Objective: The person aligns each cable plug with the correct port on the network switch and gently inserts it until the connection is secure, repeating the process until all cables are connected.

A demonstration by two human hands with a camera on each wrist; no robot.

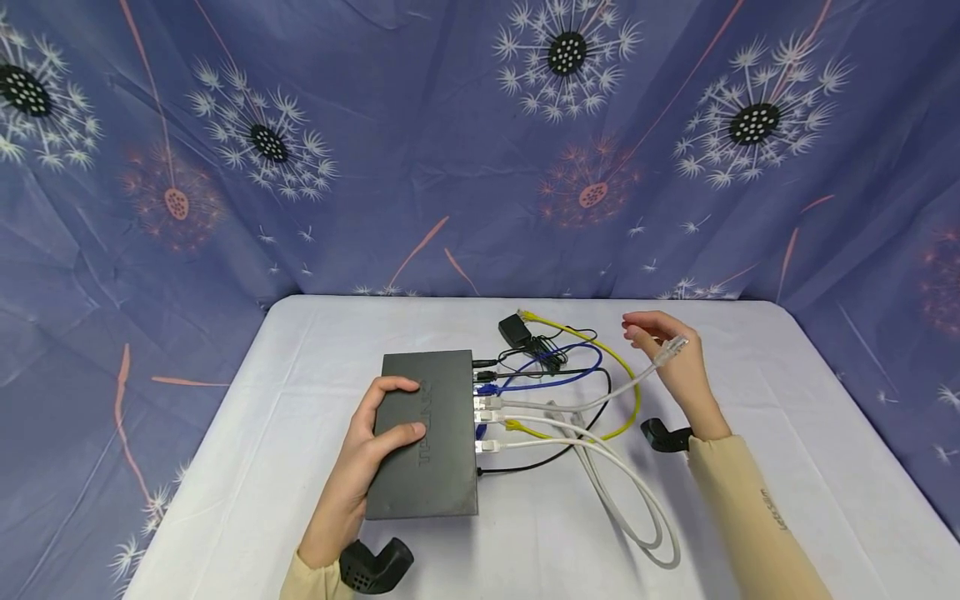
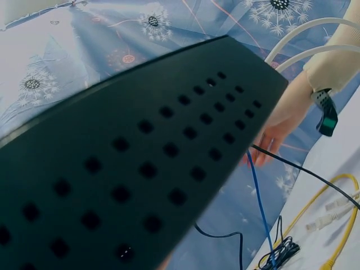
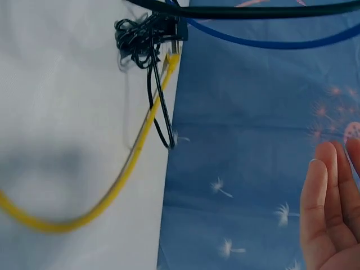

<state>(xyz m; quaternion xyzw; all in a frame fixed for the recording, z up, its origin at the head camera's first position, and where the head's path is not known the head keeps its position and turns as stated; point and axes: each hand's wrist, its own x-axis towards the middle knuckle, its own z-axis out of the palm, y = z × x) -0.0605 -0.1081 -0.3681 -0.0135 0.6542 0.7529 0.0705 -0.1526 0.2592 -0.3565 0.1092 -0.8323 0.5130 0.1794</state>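
A dark grey network switch (image 1: pixel 442 492) with embossed lettering is held by my left hand (image 1: pixel 367 450) at its left side, thumb and a finger over the top. Its vented side panel (image 2: pixel 163 152) fills much of the left wrist view. Along its right side, white network cables (image 1: pixel 555 443), a blue cable (image 1: pixel 555 383) and black cables are plugged in. My right hand (image 1: pixel 675 354) is raised to the right, fingers extended and holding nothing; the fingers (image 3: pixel 333 208) show in the right wrist view. A clear cable plug (image 1: pixel 670 351) stands free in front of that hand.
A yellow cable (image 1: pixel 636 408) curves over the white table (image 1: pixel 247 475), under the other cables. Behind the switch lie a black power adapter (image 1: pixel 514 331) and its bundled cord (image 1: pixel 551 350). A blue patterned cloth (image 1: pixel 450 150) hangs at the table's back and sides.
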